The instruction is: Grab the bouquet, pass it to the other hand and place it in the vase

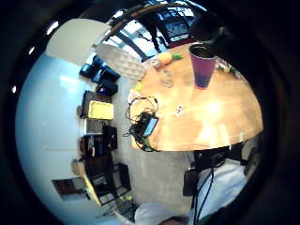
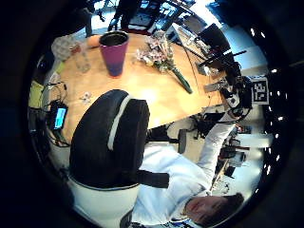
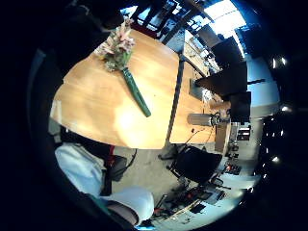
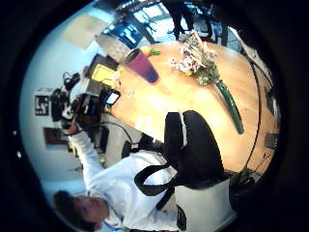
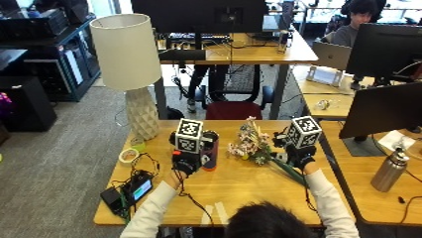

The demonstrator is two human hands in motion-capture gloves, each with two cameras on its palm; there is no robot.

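A bouquet (image 5: 250, 146) of pale pink flowers lies on the wooden table (image 5: 231, 193), its green wrapped stem pointing toward the person's right. A dark red vase (image 5: 210, 151) stands upright just left of it. My left hand (image 5: 186, 162) hovers beside the vase, on its left, holding nothing. My right hand (image 5: 300, 156) hovers over the stem end and is not touching it. The left thumb side view looks down on the vase (image 2: 114, 52) and the bouquet (image 2: 159, 52) past my thumb (image 2: 109, 137). The right little finger side view shows the bouquet (image 3: 120, 48) lying free.
A white lamp (image 5: 129, 54) stands at the table's back left, with a tape roll (image 5: 129, 155) near it. A phone with cables (image 5: 135, 191) lies at the front left corner. A monitor (image 5: 382, 109) and a metal bottle (image 5: 387, 171) occupy the neighbouring desk on the right.
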